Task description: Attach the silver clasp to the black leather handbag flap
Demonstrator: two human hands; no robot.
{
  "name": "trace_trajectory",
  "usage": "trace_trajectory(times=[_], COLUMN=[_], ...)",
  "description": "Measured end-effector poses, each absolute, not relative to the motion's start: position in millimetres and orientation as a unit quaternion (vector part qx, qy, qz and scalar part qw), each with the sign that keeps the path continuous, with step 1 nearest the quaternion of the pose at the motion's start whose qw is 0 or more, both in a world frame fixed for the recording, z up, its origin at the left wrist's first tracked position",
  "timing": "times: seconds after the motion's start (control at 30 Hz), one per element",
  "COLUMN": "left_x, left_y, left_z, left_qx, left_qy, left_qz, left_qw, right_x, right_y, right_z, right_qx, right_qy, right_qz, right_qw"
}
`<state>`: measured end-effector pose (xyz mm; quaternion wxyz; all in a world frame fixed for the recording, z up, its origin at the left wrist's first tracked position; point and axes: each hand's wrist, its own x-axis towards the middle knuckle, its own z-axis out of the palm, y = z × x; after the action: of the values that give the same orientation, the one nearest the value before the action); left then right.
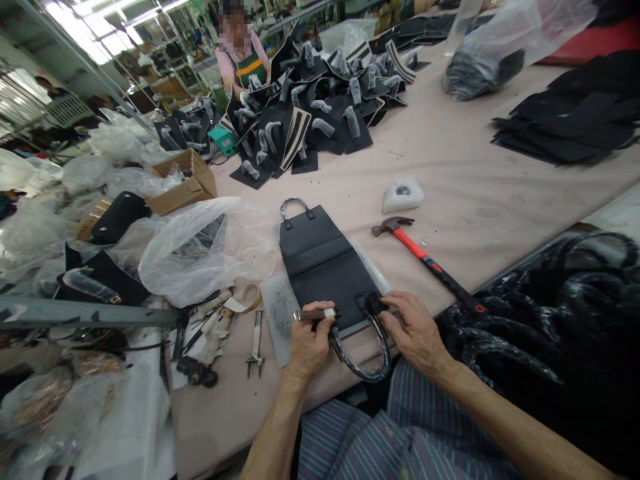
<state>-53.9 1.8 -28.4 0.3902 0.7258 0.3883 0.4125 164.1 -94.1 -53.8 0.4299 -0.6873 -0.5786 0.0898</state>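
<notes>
A flat black bag panel lies on a speckled pale slab, with a plastic-wrapped handle at each end. My left hand is closed around a short brown rod-shaped hand tool with a metal end, held sideways over the panel's near edge. The near handle curves toward my body between both hands. My right hand pinches the black tab at that handle's right end. A claw hammer with a red and black grip lies to the right of the panel.
Metal dividers and a tape roll lie left of the slab. A white lump sits beyond the hammer. Bag pieces pile up at the back, near a person. Wrapped handles fill the right side below the table edge.
</notes>
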Motion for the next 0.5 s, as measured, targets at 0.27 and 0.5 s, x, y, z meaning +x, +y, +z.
trace_trajectory(times=[0.27, 0.5], left_x=[-54.5, -54.9], left_y=[6.0, 8.3], left_z=[-31.5, -29.5], left_qx=[0.73, 0.741], left_qy=[0.399, 0.4], left_qz=[0.391, 0.375], left_qw=[0.393, 0.386], right_x=[164.9, 165.6], right_y=[-95.2, -95.9], right_z=[-56.4, -55.8], right_qx=[-0.684, -0.678], right_qy=[-0.58, -0.588], right_qz=[0.094, 0.091], right_qw=[0.432, 0.432])
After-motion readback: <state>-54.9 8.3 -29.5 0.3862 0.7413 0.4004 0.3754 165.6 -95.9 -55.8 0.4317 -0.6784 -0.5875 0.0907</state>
